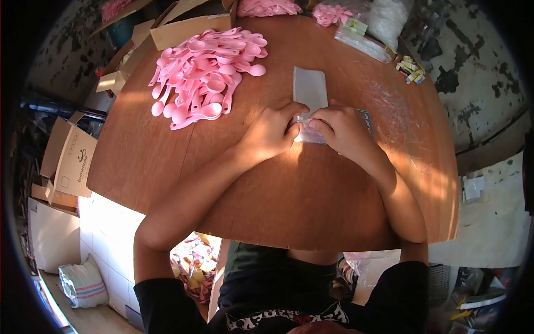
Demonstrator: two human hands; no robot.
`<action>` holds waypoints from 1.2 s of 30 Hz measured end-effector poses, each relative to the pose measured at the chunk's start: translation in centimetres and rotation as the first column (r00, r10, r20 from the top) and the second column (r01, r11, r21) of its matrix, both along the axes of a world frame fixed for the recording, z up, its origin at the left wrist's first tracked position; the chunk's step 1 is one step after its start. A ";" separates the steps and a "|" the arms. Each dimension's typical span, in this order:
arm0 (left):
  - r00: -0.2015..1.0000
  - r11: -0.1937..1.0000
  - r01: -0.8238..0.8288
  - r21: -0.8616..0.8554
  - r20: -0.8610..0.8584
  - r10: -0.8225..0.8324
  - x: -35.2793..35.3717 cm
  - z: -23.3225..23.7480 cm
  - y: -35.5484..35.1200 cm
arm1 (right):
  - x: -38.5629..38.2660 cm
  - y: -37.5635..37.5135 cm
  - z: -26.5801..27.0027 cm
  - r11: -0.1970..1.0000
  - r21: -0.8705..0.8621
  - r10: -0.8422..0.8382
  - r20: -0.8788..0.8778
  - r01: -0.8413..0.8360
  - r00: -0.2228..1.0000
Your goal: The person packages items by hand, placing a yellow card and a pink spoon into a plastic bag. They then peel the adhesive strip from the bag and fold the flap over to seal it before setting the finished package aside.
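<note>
At the far left, off the table, brown cardboard boxes [72, 158] stand on the floor, and an open cardboard box [189, 25] sits at the upper left edge of the round brown wooden table [289, 200]. Just beside that box lies a big loose heap of pink plastic spoons [208, 72]. None of them is bagged as far as can be seen and no finished packs show near the hands, so the bulk of the work looks to lie ahead. In the middle of the table the left hand [271, 133] rests knuckles up, its forearm reaching in from the lower left, with thumb and forefinger closed on the near end of a clear flat plastic bag [310, 89]. The bag lies lengthwise on the wood, running away from the person, and its far part is bare and flat; I see no spoon in it, though the near end is hidden under the fingers. The right hand [344, 131] meets the left at that same end, fingers curled down and pinched on the bag's edge, wrist bent inward, so both seem to be working the bag's mouth. A blue-edged flat sheet [365, 118] peeks out from under the right hand; what it is I cannot tell. Further right a glossy patch of clear film [392, 103] lies on the wood, and small coloured packets [410, 69] cluster at the upper right edge
</note>
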State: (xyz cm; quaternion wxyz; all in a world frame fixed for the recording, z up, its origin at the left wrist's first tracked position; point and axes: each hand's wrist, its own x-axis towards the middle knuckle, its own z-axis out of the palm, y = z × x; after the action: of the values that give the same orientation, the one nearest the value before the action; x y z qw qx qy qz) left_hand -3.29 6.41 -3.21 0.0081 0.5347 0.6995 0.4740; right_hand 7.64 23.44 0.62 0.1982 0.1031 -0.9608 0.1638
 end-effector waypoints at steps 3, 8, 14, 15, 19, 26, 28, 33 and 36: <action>1.000 1.000 0.002 0.001 -0.018 -0.002 0.0 -0.1 0.1 | 0.0 -0.2 0.4 0.992 -0.071 -0.099 0.043 0.102 0.994; 0.999 0.998 -0.005 -0.060 0.033 0.007 0.3 0.7 -0.1 | -0.1 -0.2 0.2 0.966 -0.192 -0.171 0.018 0.171 0.985; 0.998 0.993 -0.066 0.102 0.001 0.066 0.9 0.6 0.0 | 0.4 -0.3 2.5 0.983 -0.067 -0.181 -0.233 0.170 0.956; 0.998 0.993 -0.058 0.106 0.003 0.058 0.9 0.7 0.1 | 0.5 -0.5 2.5 0.982 -0.062 -0.188 -0.232 0.178 0.955; 0.995 0.953 0.073 0.294 -0.081 -0.051 0.1 0.7 0.1 | 1.1 -2.1 3.1 0.993 -0.116 -0.027 -0.175 0.007 0.984; 0.886 0.984 0.046 0.170 0.448 -0.119 -0.6 -0.4 0.1 | 5.8 -0.5 7.6 0.989 0.056 -0.141 0.028 0.140 0.990; 0.914 0.991 0.004 0.131 0.402 -0.057 -0.5 -0.1 0.0 | 8.0 0.0 7.0 0.978 0.150 -0.161 0.110 0.144 0.981; 0.886 0.971 0.006 0.241 0.448 -0.117 -0.7 -0.8 0.5 | 11.0 0.8 4.1 0.941 0.256 -0.259 0.115 0.223 0.959; 0.859 0.947 0.001 0.322 0.485 -0.166 -0.9 -1.2 0.8 | 11.3 1.6 4.0 0.970 0.041 -0.243 0.159 0.239 0.957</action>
State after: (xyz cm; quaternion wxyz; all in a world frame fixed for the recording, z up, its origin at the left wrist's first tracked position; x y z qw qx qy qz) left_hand -4.19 7.23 -4.38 0.1280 0.4162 0.5654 0.7005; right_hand 18.98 25.01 4.62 0.1362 -0.0264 -0.9809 0.1363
